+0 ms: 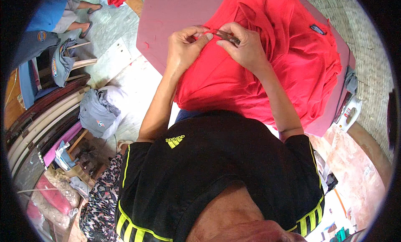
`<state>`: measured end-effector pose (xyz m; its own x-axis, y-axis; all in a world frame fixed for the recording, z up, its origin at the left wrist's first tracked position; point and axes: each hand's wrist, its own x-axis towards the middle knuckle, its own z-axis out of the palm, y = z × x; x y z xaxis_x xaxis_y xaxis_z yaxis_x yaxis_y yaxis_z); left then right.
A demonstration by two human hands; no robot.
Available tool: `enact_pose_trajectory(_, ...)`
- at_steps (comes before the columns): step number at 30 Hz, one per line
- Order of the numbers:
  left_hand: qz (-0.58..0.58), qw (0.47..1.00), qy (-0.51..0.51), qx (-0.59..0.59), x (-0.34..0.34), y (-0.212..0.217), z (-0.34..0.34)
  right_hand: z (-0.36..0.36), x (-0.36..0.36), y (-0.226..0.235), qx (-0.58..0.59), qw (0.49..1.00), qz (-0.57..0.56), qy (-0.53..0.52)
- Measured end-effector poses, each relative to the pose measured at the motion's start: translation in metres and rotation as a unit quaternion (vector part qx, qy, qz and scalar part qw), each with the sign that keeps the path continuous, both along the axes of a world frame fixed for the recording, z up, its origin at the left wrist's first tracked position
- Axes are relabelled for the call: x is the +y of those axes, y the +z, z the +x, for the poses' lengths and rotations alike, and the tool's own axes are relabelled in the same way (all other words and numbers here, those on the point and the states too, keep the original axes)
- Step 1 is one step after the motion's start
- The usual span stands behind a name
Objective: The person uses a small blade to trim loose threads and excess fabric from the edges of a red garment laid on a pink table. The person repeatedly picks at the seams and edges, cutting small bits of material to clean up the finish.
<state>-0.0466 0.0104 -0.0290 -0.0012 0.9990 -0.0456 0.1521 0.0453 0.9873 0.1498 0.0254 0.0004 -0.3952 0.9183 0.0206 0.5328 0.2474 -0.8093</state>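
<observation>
Cloth (250,85), red, likely soft and light, best held by its edge, drapes a pink counter (167,20); left grip (188,43) pinches it closed-fingered, right grip (245,45) clasps dark snips (229,37).

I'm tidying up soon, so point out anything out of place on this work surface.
A small red scrap lies loose on the pink tabletop, left of the red garment. It looks like a stray trimming; I see no spill.
</observation>
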Motion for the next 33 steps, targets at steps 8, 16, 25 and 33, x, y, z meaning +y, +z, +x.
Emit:
enact_pose_trajectory(8, 0.070, 0.992, 0.067, 0.086, 0.002, 0.003, -0.001, 0.001, -0.002, -0.002, 0.102, 0.995, 0.007, 0.014)
enact_pose_trajectory(16, 0.044, 0.995, 0.090, 0.028, -0.002, 0.003, 0.002, -0.006, 0.006, 0.010, -0.035, 0.997, 0.052, 0.047)
enact_pose_trajectory(25, 0.142, 0.978, 0.074, 0.131, -0.004, 0.009, 0.003, -0.011, 0.016, 0.010, -0.090, 0.983, 0.139, 0.084)
enact_pose_trajectory(33, 0.127, 0.974, 0.036, 0.183, -0.006, 0.022, 0.002, -0.017, 0.023, 0.009, -0.099, 0.976, 0.163, 0.109)
